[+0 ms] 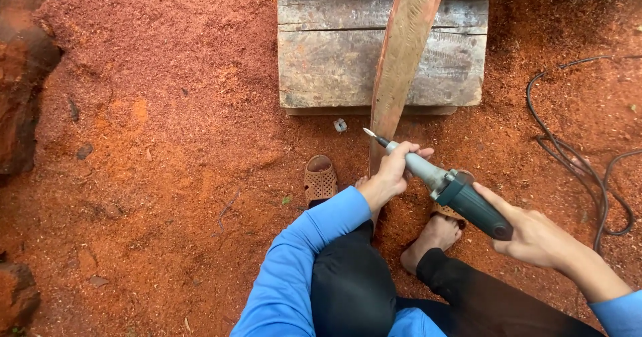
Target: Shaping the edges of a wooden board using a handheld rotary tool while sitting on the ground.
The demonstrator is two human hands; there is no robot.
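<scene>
I had both hands on the grinder (447,188) — left hand (388,180) clenched around its neck, right hand (535,233) grasping its body — bit hovering beside the plank (401,63) leaning on the block's (321,63) front edge, so next I judged came lowering it onto the wood.

Top of the wooden plank (403,56) running off the upper frame edge, its lower end hiding behind my left hand (386,182), black cable (576,160) leaving at right, small pale object (340,125) too tiny to identify.
</scene>
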